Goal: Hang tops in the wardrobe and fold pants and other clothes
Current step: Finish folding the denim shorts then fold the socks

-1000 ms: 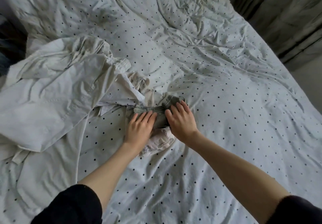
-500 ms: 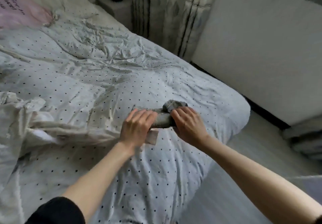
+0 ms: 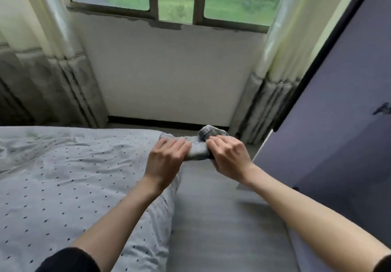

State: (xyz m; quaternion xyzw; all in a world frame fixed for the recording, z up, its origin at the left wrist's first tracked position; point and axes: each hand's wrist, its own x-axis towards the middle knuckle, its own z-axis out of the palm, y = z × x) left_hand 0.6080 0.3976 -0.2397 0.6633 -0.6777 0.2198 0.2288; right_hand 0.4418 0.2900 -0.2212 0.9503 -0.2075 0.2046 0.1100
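left hand (image 3: 167,161) + right hand (image 3: 229,158) | grip folded grey garment (image 3: 198,150) | above floor (image 3: 211,218)

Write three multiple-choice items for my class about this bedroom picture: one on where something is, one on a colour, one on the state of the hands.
1. Where is the folded grey garment?
A. flat on the bed
B. held up between both hands, past the bed's edge
C. on the window sill

2. What colour are the dots on the bed cover?
A. red
B. yellow
C. dark

3. What are the hands doing?
A. both grip the garment
B. both hang empty
C. only one touches it

Answers:
1 B, the garment sits over the floor strip beside the bed.
2 C, small dark dots on pale fabric.
3 A, the left hand and right hand each curl round an end.
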